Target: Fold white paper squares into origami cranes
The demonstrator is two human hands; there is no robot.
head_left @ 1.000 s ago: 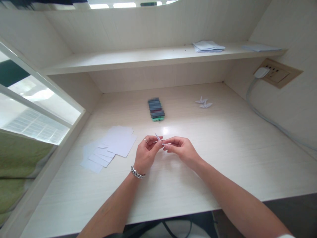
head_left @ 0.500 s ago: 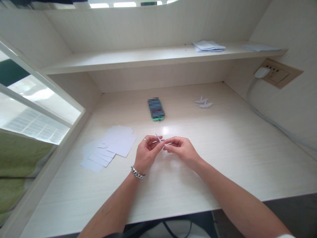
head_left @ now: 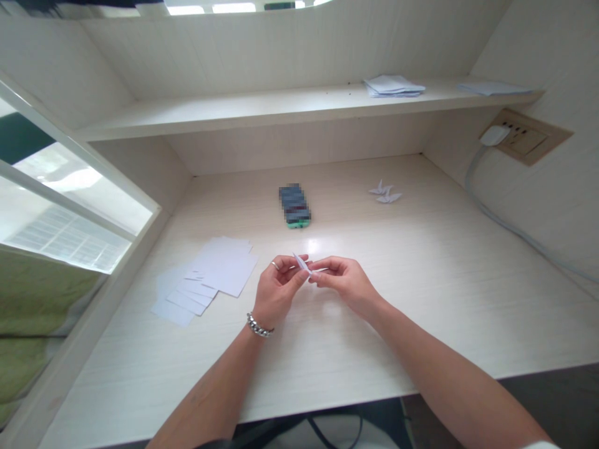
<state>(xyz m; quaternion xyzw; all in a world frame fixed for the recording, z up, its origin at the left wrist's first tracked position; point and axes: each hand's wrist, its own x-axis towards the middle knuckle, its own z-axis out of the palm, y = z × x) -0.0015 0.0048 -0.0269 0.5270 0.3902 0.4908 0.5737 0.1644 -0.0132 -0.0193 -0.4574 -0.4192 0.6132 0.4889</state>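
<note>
A small folded piece of white paper [head_left: 302,264] is held just above the desk between both hands. My left hand [head_left: 277,289], with a ring and a chain bracelet, pinches its left side with fingers closed. My right hand [head_left: 343,282] pinches its right side, fingers curled round it. A loose pile of small white paper sheets [head_left: 206,278] lies on the desk to the left of my left hand. Two small folded paper pieces [head_left: 385,193] lie further back on the right.
A phone with a green case [head_left: 294,205] lies behind my hands on the pale wooden desk [head_left: 421,293]. A shelf [head_left: 234,112] above holds folded papers [head_left: 393,86]. A plug and cable [head_left: 492,138] run along the right wall. A window frame [head_left: 70,187] borders the left.
The hands have hardly moved. The folded paper's upper tip has tilted slightly between the fingers.
</note>
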